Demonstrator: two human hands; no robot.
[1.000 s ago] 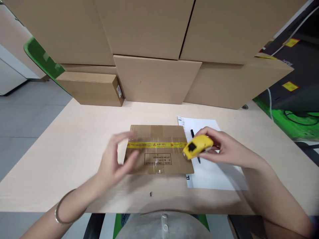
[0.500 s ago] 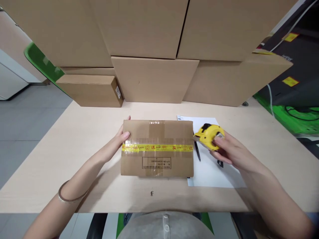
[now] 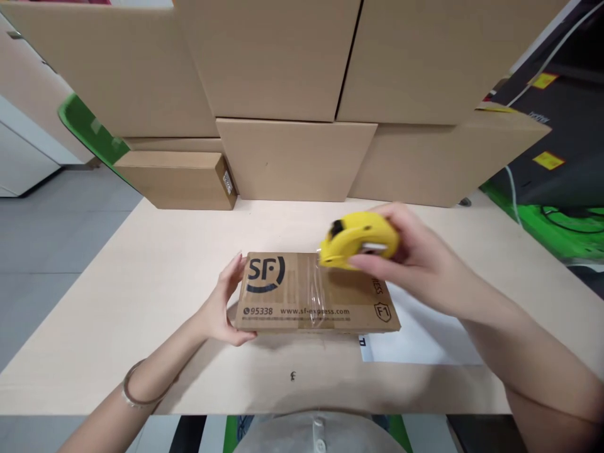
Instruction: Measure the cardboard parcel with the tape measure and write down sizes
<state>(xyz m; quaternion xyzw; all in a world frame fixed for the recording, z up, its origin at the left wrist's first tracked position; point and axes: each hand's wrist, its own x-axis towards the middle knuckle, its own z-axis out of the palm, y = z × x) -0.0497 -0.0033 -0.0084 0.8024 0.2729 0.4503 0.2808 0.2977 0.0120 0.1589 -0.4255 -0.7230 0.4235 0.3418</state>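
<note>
My left hand (image 3: pixel 226 308) grips the left end of a small brown cardboard box (image 3: pixel 302 296), thumb at its near edge and fingers at the far corner. Black "SF" print and a web address show on the box's upper face, with clear tape running across its middle. A yellow tape measure (image 3: pixel 361 236) is clasped in my right hand (image 3: pixel 415 258), just over the far right part of the box and hiding some of its print. Whether the tape measure touches the box I cannot tell.
A sheet of white paper (image 3: pixel 419 336) lies on the wooden table (image 3: pixel 151 302), partly under the box. Large cardboard boxes (image 3: pixel 297 160) form a wall along the back. A smaller carton (image 3: pixel 179 182) stands at the back left. Dark equipment (image 3: pixel 561 145) is at the right.
The box has been turned from its yellow-taped face to the SF-printed face. My right hand has brought the tape measure leftward and up, from beside the box to over it.
</note>
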